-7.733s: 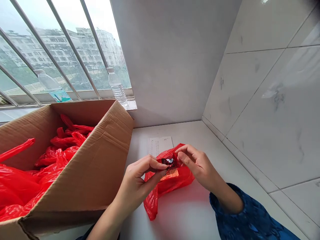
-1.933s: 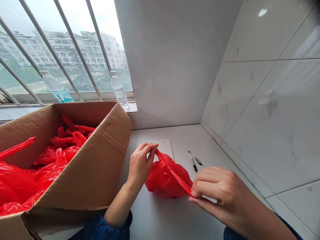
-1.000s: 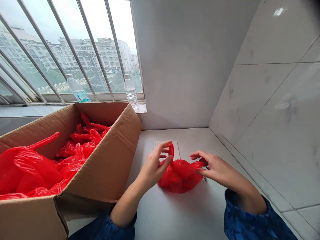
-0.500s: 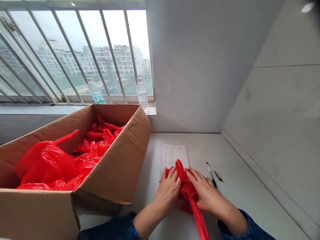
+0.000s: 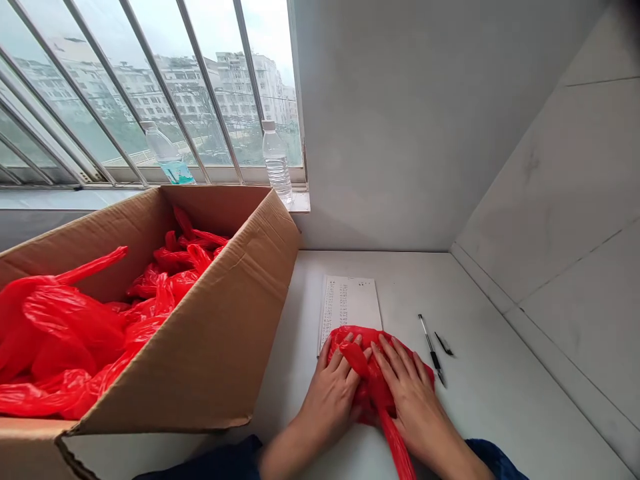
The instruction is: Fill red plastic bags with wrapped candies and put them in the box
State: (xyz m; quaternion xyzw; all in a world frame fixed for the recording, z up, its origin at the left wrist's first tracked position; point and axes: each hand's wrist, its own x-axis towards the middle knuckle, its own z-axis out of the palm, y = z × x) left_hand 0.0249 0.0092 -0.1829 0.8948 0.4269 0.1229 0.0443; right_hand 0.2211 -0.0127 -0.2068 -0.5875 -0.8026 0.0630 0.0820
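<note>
A red plastic bag (image 5: 376,387) lies on the white table, its neck gathered and one long twisted handle trailing toward me. Across its left side rests my left hand (image 5: 333,383), fingers stretched out beside a short red handle end. My right hand (image 5: 407,380) lies flat on the right side with its fingers spread. Both hands press on the bag from above without closing around it. What the bag contains is hidden. Just beyond it, a white sheet with printed or written columns (image 5: 353,300) is partly covered by the bag.
To the left stands a large open cardboard box (image 5: 215,320) with several red plastic bags (image 5: 75,327) inside. A pen (image 5: 433,353) and its black cap (image 5: 443,343) lie right of my hands. Two plastic bottles (image 5: 277,163) stand on the barred window's sill.
My hands have spread apart and flattened on the bag, which now looks wider and flatter. The view has tilted down and shifted somewhat.
</note>
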